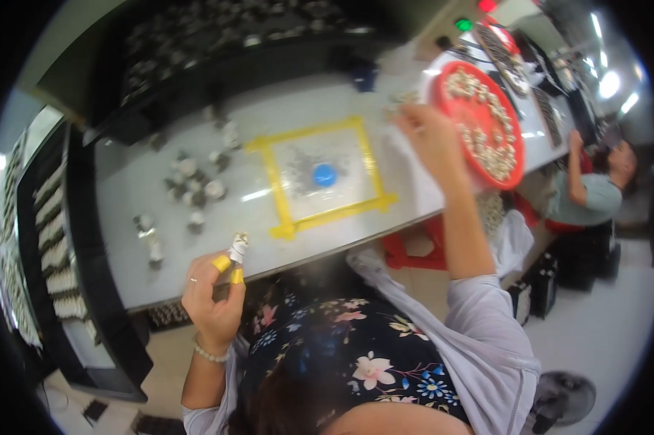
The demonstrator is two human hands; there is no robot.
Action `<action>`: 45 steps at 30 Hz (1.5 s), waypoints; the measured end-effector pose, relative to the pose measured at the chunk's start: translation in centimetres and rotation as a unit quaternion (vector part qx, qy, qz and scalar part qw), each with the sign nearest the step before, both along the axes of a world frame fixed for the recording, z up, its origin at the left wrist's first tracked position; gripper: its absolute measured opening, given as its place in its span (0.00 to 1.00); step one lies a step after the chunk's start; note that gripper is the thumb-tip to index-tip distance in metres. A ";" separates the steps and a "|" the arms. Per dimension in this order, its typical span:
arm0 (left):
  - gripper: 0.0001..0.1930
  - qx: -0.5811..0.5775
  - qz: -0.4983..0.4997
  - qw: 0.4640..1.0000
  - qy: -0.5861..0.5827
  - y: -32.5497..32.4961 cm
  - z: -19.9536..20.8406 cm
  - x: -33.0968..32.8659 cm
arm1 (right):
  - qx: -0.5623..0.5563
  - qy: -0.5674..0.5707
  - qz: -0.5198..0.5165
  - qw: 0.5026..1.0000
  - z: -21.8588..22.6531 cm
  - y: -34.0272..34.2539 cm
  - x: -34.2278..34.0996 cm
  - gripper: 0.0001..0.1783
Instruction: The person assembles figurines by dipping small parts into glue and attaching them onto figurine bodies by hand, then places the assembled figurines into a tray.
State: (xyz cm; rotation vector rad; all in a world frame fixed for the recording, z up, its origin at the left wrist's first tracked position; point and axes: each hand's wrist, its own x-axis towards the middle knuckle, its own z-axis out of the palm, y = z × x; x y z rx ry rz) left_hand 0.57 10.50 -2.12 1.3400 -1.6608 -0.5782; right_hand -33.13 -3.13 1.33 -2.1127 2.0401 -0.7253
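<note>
Two yellow-banded fingers (222,262), one white piece (238,248) held, one bracelet (211,354); one red tray (516,171), one blue disc (325,175), four yellow tape strips (334,215), one co-worker (584,199) – pale bits (499,168) and dark-and-white pieces (214,190) too blurred to count

Yellow tape (336,215), blue disc (325,175), red tray (484,114), white piece (238,248), black floral garment (327,341)

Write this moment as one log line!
Left hand: holds white piece; right hand: left of red tray, grip unclear; blue disc: inside yellow tape frame
</note>
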 end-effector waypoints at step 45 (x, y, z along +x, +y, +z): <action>0.15 0.236 -0.083 0.809 0.531 -3.5 -0.1 -6.4 | -0.012 0.083 0.371 0.925 0.7 1.9 6.0 0.11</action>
